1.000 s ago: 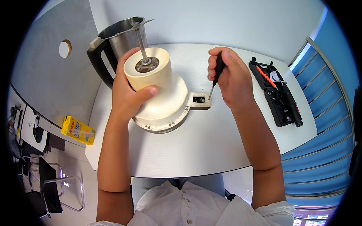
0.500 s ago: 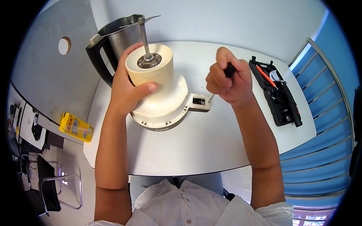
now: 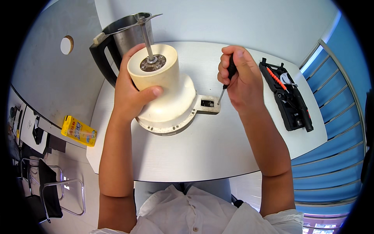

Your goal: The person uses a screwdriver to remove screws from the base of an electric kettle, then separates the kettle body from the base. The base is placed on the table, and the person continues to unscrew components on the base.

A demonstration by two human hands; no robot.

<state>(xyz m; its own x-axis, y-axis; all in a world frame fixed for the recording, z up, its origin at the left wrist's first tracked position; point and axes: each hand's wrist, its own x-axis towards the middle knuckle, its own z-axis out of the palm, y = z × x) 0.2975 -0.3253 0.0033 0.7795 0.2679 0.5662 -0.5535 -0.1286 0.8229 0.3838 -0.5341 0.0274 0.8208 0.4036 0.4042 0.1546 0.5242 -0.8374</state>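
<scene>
My left hand [image 3: 132, 91] is wrapped round the cream-coloured head of a kitchen blender's motor unit [image 3: 167, 101], thumb across its front. From the middle of that head a metal shaft with a blade [image 3: 146, 39] sticks up, leaning slightly left. A short side arm [image 3: 207, 104] with a dark rectangular switch opening juts out to the right. In my right hand [image 3: 242, 78] is a screwdriver [image 3: 231, 70], its black handle in the curled fingers. The thin shank slants down to the left, and its tip meets the outer end of the side arm.
Behind my left hand stands a steel jug [image 3: 130, 39] with a black handle. An open black tool case [image 3: 286, 95] lies on the white table's [image 3: 187, 163] right side. A yellow packet [image 3: 79, 131] is at the left edge. A metal railing [image 3: 346, 97] runs along the right.
My right hand has turned and its fingers have loosened, so more of the screwdriver's handle and shank shows. The motor unit has shifted very slightly in my left hand.
</scene>
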